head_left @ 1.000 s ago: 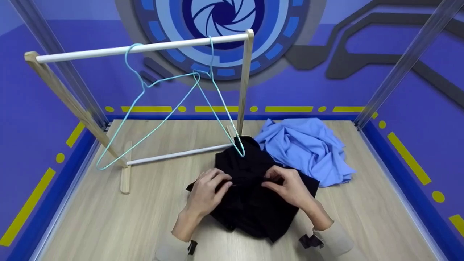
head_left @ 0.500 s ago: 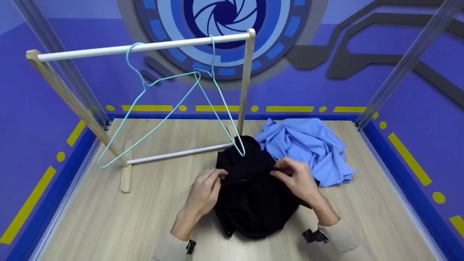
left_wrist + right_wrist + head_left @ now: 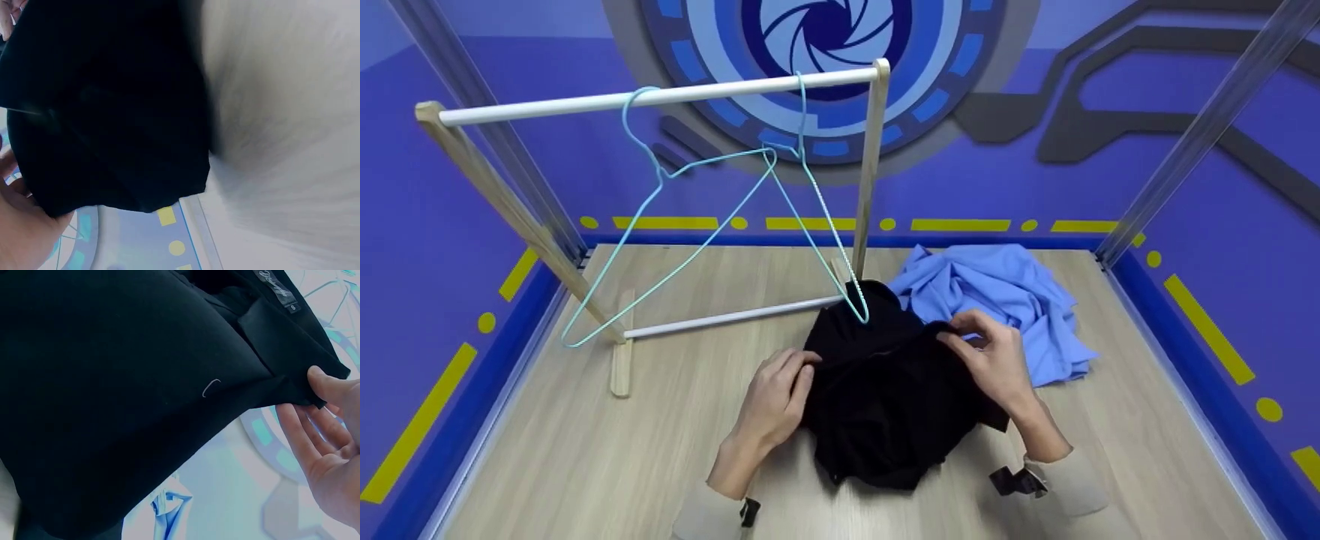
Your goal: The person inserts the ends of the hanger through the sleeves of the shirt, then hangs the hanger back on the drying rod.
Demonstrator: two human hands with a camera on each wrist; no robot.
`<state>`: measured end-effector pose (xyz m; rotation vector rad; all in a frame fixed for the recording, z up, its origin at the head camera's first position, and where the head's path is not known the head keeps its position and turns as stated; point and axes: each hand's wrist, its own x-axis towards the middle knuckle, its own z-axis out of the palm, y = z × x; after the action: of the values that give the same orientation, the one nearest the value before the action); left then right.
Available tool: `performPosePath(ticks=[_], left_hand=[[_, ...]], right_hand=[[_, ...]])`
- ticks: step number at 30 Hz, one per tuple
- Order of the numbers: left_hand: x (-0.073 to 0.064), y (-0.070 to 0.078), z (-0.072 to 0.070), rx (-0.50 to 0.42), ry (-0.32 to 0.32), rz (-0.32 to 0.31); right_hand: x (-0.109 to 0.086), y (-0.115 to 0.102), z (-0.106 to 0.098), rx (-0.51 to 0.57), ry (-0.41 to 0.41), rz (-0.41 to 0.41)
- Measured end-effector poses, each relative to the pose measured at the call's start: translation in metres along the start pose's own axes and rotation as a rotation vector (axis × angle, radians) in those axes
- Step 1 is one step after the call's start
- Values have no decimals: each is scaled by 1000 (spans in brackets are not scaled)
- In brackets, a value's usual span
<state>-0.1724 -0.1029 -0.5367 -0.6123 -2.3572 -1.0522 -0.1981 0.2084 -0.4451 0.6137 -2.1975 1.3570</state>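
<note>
A crumpled black garment (image 3: 892,420) lies on the table in front of the person, its upper edge lifted between both hands. With fingers and thumb, my left hand (image 3: 774,397) grips this edge on the left side. The right hand (image 3: 997,360) pinches the opposite end and holds it higher, beside the blue cloth. In the right wrist view, a dark label (image 3: 278,289) with white lettering shows inside the edge, and the thumb (image 3: 326,385) lies over the fabric. Seen from the left wrist, the cloth hangs as a broad dark panel that covers the left fingertips.
Behind the garment to the left stands a rack with a white top bar (image 3: 720,91) and wooden posts. Two light-blue wire hangers hang from it; the right hanger (image 3: 832,226) overlaps the garment in the head view. A crumpled blue cloth (image 3: 997,285) lies back right.
The right hand has moved up and to the right, drawing the garment's edge along and spreading it wider. The left hand has shifted slightly left.
</note>
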Motion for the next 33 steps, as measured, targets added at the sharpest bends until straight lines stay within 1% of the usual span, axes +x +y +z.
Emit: performPosePath(ticks=[4, 7, 10, 12, 16, 18, 20, 23, 25, 27, 30, 33], left_hand=[[-4, -4, -3, -23, -12, -11], [-6, -8, -5, -23, -14, -28], [-7, -11, -6, -11, -21, -65], [-7, -13, -7, 9, -31, -100], [-9, -18, -9, 73, -52, -162], [-10, -21, -9, 115, -44, -167], [-11, -23, -9, 144, -21, -162], [-11, -27, -10, 151, 24, -164], [-11, -29, -11, 119, 44, -184], [-10, -30, -14, 62, 61, -215], [-10, -30, -18, -49, 82, -257], [-10, -31, -21, -160, 104, -274]], right_hand=[[2, 0, -5, -4, 35, 33], [4, 0, -8, 1, 54, 42], [5, 1, -12, 20, 70, 38], [6, 2, -14, 26, 85, 33], [8, 3, -18, 32, 100, 22], [8, 3, -20, 30, 101, 21], [8, 3, -21, 32, 99, 24], [7, 6, -21, 33, 105, 25], [6, 13, -20, 33, 110, 28], [5, 23, -19, 31, 110, 36], [2, 38, -18, 38, 107, 54], [1, 44, -17, 54, 101, 63]])
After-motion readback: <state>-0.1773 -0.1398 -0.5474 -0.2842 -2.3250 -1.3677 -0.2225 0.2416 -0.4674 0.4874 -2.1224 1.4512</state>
